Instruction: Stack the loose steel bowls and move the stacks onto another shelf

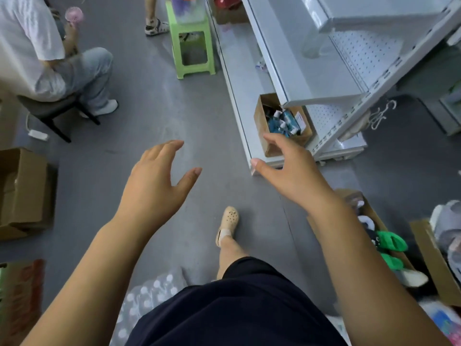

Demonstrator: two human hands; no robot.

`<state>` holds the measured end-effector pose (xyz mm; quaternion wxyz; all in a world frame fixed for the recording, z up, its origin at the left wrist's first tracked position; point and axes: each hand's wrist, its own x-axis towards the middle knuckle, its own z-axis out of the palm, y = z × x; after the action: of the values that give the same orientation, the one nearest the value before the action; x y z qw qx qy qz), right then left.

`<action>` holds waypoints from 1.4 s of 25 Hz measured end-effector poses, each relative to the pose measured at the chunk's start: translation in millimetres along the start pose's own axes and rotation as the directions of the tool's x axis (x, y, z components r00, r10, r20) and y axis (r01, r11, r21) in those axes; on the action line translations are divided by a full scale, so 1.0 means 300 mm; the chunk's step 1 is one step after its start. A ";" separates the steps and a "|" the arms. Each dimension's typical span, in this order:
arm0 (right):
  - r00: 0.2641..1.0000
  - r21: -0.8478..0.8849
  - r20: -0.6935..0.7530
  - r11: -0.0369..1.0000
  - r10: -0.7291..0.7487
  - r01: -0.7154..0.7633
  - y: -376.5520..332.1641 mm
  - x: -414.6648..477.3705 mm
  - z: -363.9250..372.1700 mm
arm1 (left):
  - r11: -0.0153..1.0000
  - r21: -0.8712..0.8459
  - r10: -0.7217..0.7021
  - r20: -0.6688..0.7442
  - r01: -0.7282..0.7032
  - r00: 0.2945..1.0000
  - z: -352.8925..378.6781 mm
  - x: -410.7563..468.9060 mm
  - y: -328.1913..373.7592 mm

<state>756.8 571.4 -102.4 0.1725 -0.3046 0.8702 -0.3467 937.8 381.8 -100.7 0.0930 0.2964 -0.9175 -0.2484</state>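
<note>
Toward one o'clock stands the white shelf unit [311,71]; left hand [154,181] and right hand [291,171] hover empty, fingers spread; best find the unseen bowls first.

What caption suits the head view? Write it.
Left hand and right hand open and empty over the grey floor beside white shelving.

Shop stockroom, white pegboard shelving [349,78], cardboard boxes of goods [282,123], boxed slippers [391,242] on grey floor
</note>
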 end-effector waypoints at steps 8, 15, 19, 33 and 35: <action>0.996 -0.012 0.061 0.997 -0.071 0.072 -0.071 0.709 -0.110 | 1.000 0.019 0.000 -0.075 0.001 0.997 -0.075 0.652 0.012; 0.994 -0.031 0.087 0.997 -0.062 0.065 -0.127 1.154 -0.180 | 1.000 0.004 0.028 -0.032 -0.028 0.999 -0.065 1.127 0.016; 1.000 -0.022 0.022 1.000 -0.011 0.012 -0.158 1.413 -0.199 | 0.992 0.027 0.127 -0.030 -0.126 0.991 -0.100 1.505 -0.022; 0.867 0.214 -0.395 0.948 0.305 -0.236 -0.355 2.091 -0.209 | 0.839 -0.040 0.544 0.126 -0.543 0.830 -0.243 2.630 -0.068; 0.847 0.224 -0.406 0.936 0.344 -0.273 -0.337 2.155 -0.228 | 0.824 -0.072 0.567 0.138 -0.563 0.812 -0.209 2.713 -0.052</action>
<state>275.3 127.4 -40.4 0.0493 -0.0597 0.8938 -0.4416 308.7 -134.6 -35.9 0.0957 -0.0105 -0.9650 -0.2441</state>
